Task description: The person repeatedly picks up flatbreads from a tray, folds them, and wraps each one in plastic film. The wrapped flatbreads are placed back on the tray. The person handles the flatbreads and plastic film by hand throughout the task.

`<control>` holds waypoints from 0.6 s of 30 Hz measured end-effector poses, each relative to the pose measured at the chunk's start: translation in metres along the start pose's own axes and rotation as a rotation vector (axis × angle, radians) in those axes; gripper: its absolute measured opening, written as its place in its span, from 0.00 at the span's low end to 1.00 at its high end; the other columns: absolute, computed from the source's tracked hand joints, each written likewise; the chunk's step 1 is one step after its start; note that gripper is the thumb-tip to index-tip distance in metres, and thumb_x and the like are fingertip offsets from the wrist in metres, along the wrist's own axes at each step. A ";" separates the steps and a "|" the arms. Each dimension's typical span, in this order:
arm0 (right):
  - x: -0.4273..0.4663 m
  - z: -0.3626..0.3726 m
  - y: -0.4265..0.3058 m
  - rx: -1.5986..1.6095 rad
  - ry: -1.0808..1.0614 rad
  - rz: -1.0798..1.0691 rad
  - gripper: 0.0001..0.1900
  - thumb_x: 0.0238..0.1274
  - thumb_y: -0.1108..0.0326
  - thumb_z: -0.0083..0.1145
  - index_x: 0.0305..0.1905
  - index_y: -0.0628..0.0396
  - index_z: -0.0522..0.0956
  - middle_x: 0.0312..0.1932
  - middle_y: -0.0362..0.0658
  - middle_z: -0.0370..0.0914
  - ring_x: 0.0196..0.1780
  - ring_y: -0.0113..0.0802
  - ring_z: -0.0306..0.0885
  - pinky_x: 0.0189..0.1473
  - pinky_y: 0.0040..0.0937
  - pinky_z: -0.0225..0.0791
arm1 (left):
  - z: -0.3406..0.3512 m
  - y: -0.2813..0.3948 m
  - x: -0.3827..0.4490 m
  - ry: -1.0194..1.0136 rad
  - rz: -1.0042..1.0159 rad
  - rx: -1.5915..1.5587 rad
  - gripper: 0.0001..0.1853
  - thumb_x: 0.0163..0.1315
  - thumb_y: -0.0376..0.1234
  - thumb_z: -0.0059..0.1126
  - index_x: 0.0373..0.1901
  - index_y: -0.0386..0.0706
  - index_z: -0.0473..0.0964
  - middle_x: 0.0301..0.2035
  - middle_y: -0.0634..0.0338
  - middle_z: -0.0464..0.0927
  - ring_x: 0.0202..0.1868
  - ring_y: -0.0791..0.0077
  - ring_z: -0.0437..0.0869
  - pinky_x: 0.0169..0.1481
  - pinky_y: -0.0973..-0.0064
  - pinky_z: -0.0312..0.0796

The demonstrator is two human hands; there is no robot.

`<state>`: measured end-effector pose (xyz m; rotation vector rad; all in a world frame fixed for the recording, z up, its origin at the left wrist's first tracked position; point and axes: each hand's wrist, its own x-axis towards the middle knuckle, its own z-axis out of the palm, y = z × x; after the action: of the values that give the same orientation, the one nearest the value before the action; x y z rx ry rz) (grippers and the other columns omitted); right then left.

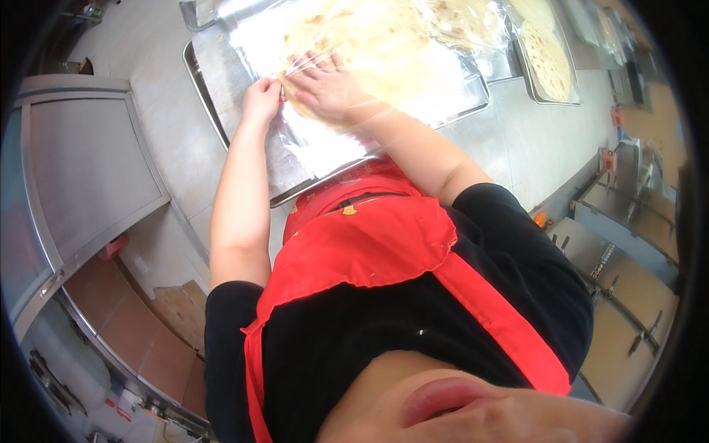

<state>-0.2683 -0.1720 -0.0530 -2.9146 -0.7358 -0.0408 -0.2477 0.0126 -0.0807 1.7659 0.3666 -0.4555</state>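
A large round flatbread [354, 33], pale with browned spots, lies on a metal tray [221, 83] before me. Clear plastic film [310, 145], seemingly a bag, is spread around it and glares strongly. With fingers spread, my right hand [327, 86] rests flat on the bread near its left edge. Shiny streaks cross its fingers and forearm, so it appears to be under the film. Just left of it, my left hand [262, 99] pinches the film at the bread's edge. Whether bread is also in that pinch is hidden.
More wrapped flatbread [471, 22] lies at the tray's far right. Another tray [534, 91] beyond holds long flatbreads [545, 61]. A metal container [198, 14] stands at the top left. A framed panel [94, 171] is at my left; steel equipment with handles [615, 277] stands at right.
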 end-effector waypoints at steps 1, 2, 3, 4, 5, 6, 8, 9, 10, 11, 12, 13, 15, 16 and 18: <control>0.000 0.001 0.007 -0.011 -0.002 0.031 0.28 0.70 0.52 0.37 0.72 0.45 0.57 0.73 0.49 0.53 0.76 0.46 0.45 0.73 0.57 0.35 | 0.000 0.000 0.000 0.005 0.008 0.022 0.12 0.65 0.37 0.52 0.35 0.36 0.77 0.26 0.62 0.78 0.27 0.77 0.76 0.34 0.78 0.68; -0.004 0.000 0.024 0.064 -0.025 0.249 0.29 0.70 0.53 0.37 0.72 0.51 0.56 0.73 0.52 0.51 0.76 0.48 0.44 0.74 0.55 0.35 | 0.000 0.000 -0.001 0.012 0.015 0.043 0.12 0.64 0.37 0.52 0.34 0.36 0.77 0.25 0.61 0.78 0.26 0.77 0.76 0.33 0.78 0.68; -0.011 0.001 0.041 0.068 0.008 0.455 0.30 0.69 0.54 0.37 0.71 0.56 0.55 0.73 0.55 0.50 0.76 0.50 0.45 0.74 0.54 0.35 | 0.001 0.001 -0.001 0.019 0.021 0.066 0.12 0.64 0.37 0.52 0.33 0.36 0.77 0.24 0.61 0.78 0.25 0.77 0.76 0.32 0.77 0.68; -0.018 0.001 0.058 0.080 0.046 0.660 0.31 0.69 0.54 0.37 0.70 0.61 0.55 0.73 0.58 0.49 0.75 0.52 0.46 0.74 0.53 0.36 | 0.001 0.003 -0.001 0.011 0.018 0.073 0.12 0.63 0.37 0.52 0.32 0.36 0.77 0.24 0.61 0.78 0.25 0.77 0.76 0.32 0.77 0.68; -0.025 0.004 0.071 0.017 0.141 0.851 0.32 0.68 0.55 0.38 0.69 0.65 0.55 0.72 0.60 0.48 0.74 0.54 0.48 0.73 0.53 0.38 | 0.001 0.005 -0.002 0.004 0.014 0.081 0.12 0.63 0.36 0.53 0.31 0.36 0.77 0.24 0.61 0.78 0.25 0.77 0.76 0.32 0.77 0.68; -0.036 0.004 0.085 0.013 0.162 0.860 0.32 0.68 0.55 0.39 0.69 0.64 0.55 0.73 0.59 0.48 0.73 0.55 0.49 0.72 0.53 0.41 | 0.001 0.007 -0.003 -0.006 0.008 0.091 0.12 0.63 0.36 0.53 0.31 0.36 0.78 0.24 0.61 0.78 0.25 0.77 0.76 0.31 0.77 0.68; -0.046 0.002 0.106 0.010 0.211 0.870 0.31 0.67 0.56 0.41 0.69 0.63 0.55 0.73 0.57 0.47 0.70 0.56 0.53 0.70 0.53 0.46 | 0.000 0.005 -0.003 -0.006 0.018 0.098 0.12 0.63 0.36 0.53 0.30 0.36 0.78 0.25 0.61 0.79 0.26 0.77 0.77 0.32 0.77 0.68; -0.045 0.002 0.108 0.029 0.232 0.896 0.31 0.66 0.56 0.43 0.69 0.63 0.56 0.72 0.58 0.49 0.69 0.55 0.54 0.68 0.54 0.48 | 0.000 0.007 -0.005 -0.010 0.024 0.103 0.12 0.62 0.36 0.53 0.30 0.36 0.78 0.25 0.61 0.79 0.26 0.77 0.77 0.32 0.77 0.68; -0.044 0.001 0.111 0.049 0.253 0.921 0.31 0.65 0.56 0.44 0.68 0.63 0.57 0.71 0.58 0.51 0.69 0.55 0.56 0.67 0.54 0.49 | 0.001 0.010 -0.006 -0.003 0.024 0.087 0.11 0.63 0.34 0.53 0.29 0.36 0.77 0.24 0.61 0.79 0.25 0.78 0.77 0.31 0.78 0.68; -0.043 -0.001 0.113 0.069 0.274 0.946 0.31 0.65 0.56 0.46 0.67 0.63 0.58 0.70 0.59 0.52 0.68 0.54 0.57 0.66 0.54 0.51 | 0.004 0.012 -0.007 0.004 0.024 0.072 0.10 0.63 0.33 0.53 0.28 0.36 0.77 0.23 0.61 0.79 0.25 0.79 0.77 0.31 0.79 0.69; -0.041 -0.010 0.111 0.113 0.254 0.981 0.31 0.63 0.56 0.48 0.66 0.63 0.59 0.69 0.59 0.55 0.67 0.54 0.59 0.65 0.54 0.52 | 0.005 0.014 -0.009 0.012 0.023 0.061 0.09 0.63 0.32 0.53 0.28 0.36 0.76 0.22 0.62 0.79 0.24 0.80 0.77 0.30 0.80 0.69; -0.036 -0.026 0.108 0.158 0.233 1.010 0.32 0.61 0.55 0.50 0.66 0.63 0.60 0.67 0.58 0.57 0.67 0.54 0.60 0.65 0.54 0.52 | 0.003 0.014 -0.010 0.008 0.024 0.053 0.09 0.63 0.32 0.53 0.28 0.36 0.77 0.22 0.61 0.79 0.24 0.80 0.77 0.31 0.80 0.69; -0.032 -0.036 0.111 0.195 0.203 1.082 0.32 0.58 0.55 0.53 0.63 0.63 0.63 0.63 0.57 0.62 0.64 0.54 0.63 0.62 0.54 0.56 | 0.003 0.010 -0.008 -0.012 0.027 0.035 0.08 0.63 0.31 0.53 0.29 0.35 0.77 0.23 0.61 0.79 0.25 0.79 0.78 0.32 0.80 0.70; -0.028 -0.033 0.120 0.189 0.191 1.122 0.32 0.55 0.54 0.55 0.61 0.64 0.63 0.60 0.56 0.65 0.62 0.54 0.65 0.60 0.53 0.59 | 0.004 0.010 -0.007 -0.014 0.025 0.051 0.08 0.63 0.31 0.53 0.29 0.35 0.77 0.23 0.61 0.80 0.25 0.79 0.78 0.32 0.80 0.70; -0.023 -0.021 0.134 0.150 0.221 1.166 0.30 0.53 0.55 0.56 0.57 0.63 0.68 0.55 0.56 0.69 0.58 0.54 0.70 0.57 0.49 0.63 | 0.005 0.009 -0.004 -0.016 0.019 0.082 0.08 0.63 0.31 0.53 0.29 0.35 0.77 0.23 0.61 0.80 0.25 0.79 0.78 0.31 0.80 0.70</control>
<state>-0.2250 -0.3031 -0.0502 -2.6531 0.9587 -0.1648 -0.2474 0.0060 -0.0727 1.8431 0.3233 -0.4764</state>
